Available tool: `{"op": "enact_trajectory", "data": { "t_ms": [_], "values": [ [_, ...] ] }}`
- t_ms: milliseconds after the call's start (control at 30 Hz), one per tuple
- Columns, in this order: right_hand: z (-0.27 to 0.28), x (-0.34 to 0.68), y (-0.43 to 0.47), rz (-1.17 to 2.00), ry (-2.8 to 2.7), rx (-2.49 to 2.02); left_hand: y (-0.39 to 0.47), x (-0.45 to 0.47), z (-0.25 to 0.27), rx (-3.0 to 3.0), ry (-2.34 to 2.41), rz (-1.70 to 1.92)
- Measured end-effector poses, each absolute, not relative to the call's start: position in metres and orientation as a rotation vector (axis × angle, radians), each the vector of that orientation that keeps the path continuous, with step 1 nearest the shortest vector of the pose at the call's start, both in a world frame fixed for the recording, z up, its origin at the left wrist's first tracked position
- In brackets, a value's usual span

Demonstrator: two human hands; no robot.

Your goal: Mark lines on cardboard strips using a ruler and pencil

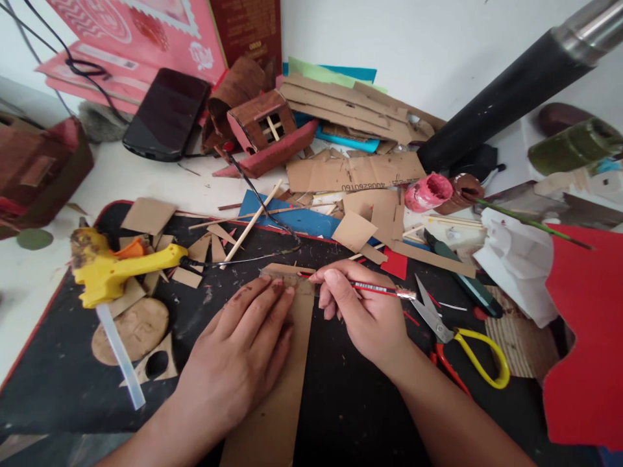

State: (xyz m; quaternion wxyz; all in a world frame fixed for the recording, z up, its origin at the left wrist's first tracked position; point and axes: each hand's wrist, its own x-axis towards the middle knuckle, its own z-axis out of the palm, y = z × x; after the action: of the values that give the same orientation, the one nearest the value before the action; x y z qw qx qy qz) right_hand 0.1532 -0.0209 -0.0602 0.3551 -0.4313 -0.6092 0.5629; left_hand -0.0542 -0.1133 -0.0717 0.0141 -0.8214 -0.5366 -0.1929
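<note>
My left hand (248,344) lies flat, fingers stretched out, on a long brown cardboard strip (287,402). Its fingertips press near the strip's far end, where a narrow, partly see-through piece (287,272) lies across; I cannot make out what it is. My right hand (367,311) pinches a red and black pencil (377,287), its tip at the strip's far right corner. Scissors (442,334) with yellow and red handles lie open to the right of that hand. Left of my left hand rests a yellow hot glue gun (117,266) with a clear glue stick (121,360) sticking out.
A black mat (360,415) covers the work area. Behind are cardboard scraps (355,230), a brown house-like model (263,123), a phone (168,113) and paint jars (428,191). A green utility knife (464,275) and red sheet (584,337) lie right; a black pole (506,91) slants overhead.
</note>
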Motion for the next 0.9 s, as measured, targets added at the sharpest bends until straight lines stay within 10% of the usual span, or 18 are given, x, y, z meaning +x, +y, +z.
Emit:
{"op": "enact_trajectory", "data": {
  "t_ms": [900],
  "values": [
    [-0.057,0.1526,-0.0196,1.451,-1.602,-1.133,-0.1115,-0.0539,-0.0695,-2.566,-1.643,-0.607]
  ]
}}
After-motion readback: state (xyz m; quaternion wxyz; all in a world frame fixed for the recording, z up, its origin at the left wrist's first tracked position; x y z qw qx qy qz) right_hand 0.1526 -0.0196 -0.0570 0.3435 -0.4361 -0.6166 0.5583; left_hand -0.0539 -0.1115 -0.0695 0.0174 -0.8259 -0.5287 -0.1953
